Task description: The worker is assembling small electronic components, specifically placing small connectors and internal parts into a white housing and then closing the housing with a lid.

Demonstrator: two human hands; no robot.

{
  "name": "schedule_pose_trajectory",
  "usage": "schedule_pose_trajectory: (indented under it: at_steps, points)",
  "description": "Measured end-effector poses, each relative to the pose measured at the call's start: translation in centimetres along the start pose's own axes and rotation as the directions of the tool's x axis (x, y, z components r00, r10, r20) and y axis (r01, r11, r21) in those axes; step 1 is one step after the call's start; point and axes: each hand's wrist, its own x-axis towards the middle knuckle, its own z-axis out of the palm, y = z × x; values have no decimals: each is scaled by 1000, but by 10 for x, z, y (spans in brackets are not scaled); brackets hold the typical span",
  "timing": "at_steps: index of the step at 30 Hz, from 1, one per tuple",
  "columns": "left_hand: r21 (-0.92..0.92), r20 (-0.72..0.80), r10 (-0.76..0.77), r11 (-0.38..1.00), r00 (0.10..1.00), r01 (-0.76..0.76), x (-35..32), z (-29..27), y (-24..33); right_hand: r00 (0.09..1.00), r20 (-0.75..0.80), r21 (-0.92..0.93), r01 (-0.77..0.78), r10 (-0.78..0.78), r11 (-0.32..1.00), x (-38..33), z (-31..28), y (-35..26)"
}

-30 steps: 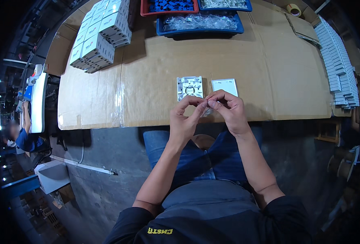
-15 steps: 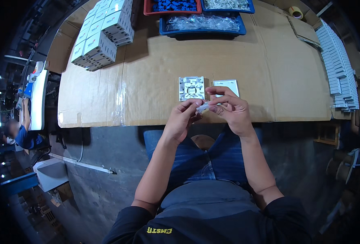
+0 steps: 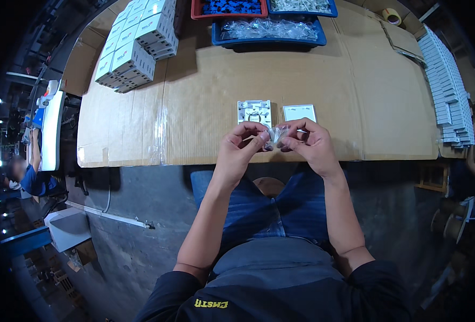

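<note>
Between my two hands, just above the table's near edge, is a small clear plastic bag. My left hand pinches its left side with thumb and fingers. On the other side my right hand grips it the same way. What the bag contains is too small to make out. Beyond my left hand lies a white square plastic housing with a round opening in its middle, its near part hidden by my fingers. A flat white square plate lies to its right, partly behind my right hand.
Stacked white boxes stand at the far left of the cardboard-covered table. At the back are a red tray of blue parts and a blue tray of clear bags. A pile of white pieces lines the right edge.
The clear bag is now spread between both hands, where before it was bunched up small. My right fingers have come down from over the white plate to grip it.
</note>
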Motion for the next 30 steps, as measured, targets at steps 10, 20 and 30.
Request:
schedule_pose_trajectory:
  at_steps: [10, 20, 30]
  points:
    - [12, -73, 36, 999, 997, -35, -2, 4, -1, 992, -48, 152, -105, 114, 983, 1, 10, 0]
    - [-82, 10, -15, 996, 1000, 16, -4, 10, -5, 996, -41, 30, -81, 82, 996, 2, 5, 5]
    - [50, 8, -21, 999, 1000, 20, -5, 16, -2, 996, -59, 10, -66, 66, 998, 1, 8, 8]
